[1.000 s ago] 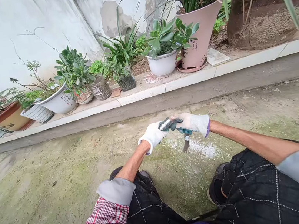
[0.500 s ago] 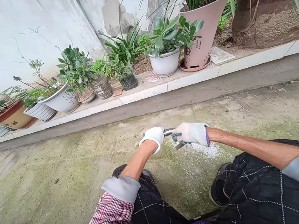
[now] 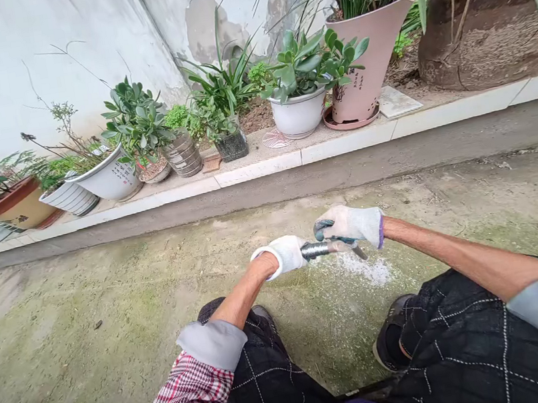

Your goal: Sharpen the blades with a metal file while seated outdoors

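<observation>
Both my hands wear white knit gloves and meet over the concrete ground in front of my knees. My left hand [image 3: 284, 254] is closed around the end of a short grey ribbed rod [image 3: 317, 249] that sticks out to the right. My right hand [image 3: 353, 222] is closed on a teal-handled tool [image 3: 326, 226] whose dark metal tip [image 3: 359, 253] lies against the rod's far end. A patch of white powder [image 3: 362, 268] lies on the ground right below the tool.
A raised tiled ledge [image 3: 264, 168] runs across behind my hands, lined with potted plants: a white pot [image 3: 299, 115], a pink pot [image 3: 369, 58], a large brown pot [image 3: 490, 27], several more at left. My shoes [image 3: 395, 337] rest on mossy concrete.
My right hand has lifted slightly and turned the tool, so its tip now points right along the rod instead of down. My left hand has moved a little lower, still gripping the rod.
</observation>
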Action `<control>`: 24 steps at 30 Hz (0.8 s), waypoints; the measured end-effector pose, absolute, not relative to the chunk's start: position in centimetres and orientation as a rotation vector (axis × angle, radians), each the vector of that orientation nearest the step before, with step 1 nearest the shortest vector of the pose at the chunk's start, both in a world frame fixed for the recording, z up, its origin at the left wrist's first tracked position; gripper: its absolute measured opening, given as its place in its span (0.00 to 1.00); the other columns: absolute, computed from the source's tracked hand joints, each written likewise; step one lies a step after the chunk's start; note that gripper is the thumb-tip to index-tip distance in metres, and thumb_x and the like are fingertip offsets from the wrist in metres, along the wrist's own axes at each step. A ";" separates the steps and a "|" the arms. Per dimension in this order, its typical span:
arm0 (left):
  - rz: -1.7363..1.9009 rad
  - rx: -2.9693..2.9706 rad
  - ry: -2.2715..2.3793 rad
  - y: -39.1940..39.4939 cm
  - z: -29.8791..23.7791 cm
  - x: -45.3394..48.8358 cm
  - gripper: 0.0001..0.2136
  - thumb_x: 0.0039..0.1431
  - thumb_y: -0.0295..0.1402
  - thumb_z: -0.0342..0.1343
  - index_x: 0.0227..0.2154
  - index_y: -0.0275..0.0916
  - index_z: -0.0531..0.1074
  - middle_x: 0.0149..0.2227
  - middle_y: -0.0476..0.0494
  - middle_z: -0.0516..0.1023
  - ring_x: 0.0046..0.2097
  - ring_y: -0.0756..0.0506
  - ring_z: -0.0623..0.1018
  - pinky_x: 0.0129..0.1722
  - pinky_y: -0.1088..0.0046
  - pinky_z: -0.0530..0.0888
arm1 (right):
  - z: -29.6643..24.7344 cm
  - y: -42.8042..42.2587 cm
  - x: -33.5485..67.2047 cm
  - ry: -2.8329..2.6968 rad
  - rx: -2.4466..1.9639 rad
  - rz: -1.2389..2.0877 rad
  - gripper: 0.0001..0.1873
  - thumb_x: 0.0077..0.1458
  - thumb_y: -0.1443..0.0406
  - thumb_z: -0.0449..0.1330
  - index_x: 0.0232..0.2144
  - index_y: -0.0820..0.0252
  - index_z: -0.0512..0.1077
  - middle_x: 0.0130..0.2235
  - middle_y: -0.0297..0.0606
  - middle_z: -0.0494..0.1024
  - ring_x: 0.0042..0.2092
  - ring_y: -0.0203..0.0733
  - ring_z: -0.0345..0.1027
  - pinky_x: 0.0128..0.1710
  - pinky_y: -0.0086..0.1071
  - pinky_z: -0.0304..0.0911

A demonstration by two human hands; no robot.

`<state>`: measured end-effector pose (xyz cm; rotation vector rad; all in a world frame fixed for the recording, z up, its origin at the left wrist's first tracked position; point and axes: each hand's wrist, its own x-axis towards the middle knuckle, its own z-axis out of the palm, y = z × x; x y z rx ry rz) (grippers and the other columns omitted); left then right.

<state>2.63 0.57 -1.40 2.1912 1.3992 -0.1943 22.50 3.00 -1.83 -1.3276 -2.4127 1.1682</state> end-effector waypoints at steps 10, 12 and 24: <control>0.434 1.672 1.363 2.5 1.4 0.8 0.18 0.52 0.27 0.53 0.48 0.35 0.74 0.31 0.44 0.75 0.26 0.52 0.73 0.20 0.81 0.70 | -1.3 1.7 21.1 -2.197 -1.474 1.312 0.12 0.54 0.67 0.50 0.35 0.63 0.73 0.24 0.34 0.72 0.22 0.32 0.63 0.22 0.26 0.57; 0.357 1.781 1.498 3.3 1.1 0.2 0.18 0.55 0.28 0.52 0.49 0.36 0.73 0.33 0.43 0.77 0.28 0.51 0.75 0.23 0.79 0.72 | -0.9 1.0 20.5 -2.424 -1.407 1.123 0.13 0.56 0.66 0.50 0.35 0.62 0.74 0.26 0.35 0.74 0.25 0.34 0.63 0.26 0.27 0.57; -0.647 2.563 1.243 1.0 -2.3 3.0 0.12 0.56 0.28 0.51 0.39 0.37 0.78 0.34 0.35 0.80 0.37 0.36 0.80 0.38 0.60 0.76 | -2.5 3.4 21.4 -2.651 -1.373 0.919 0.11 0.53 0.65 0.53 0.30 0.59 0.76 0.33 0.39 0.79 0.32 0.39 0.67 0.31 0.29 0.57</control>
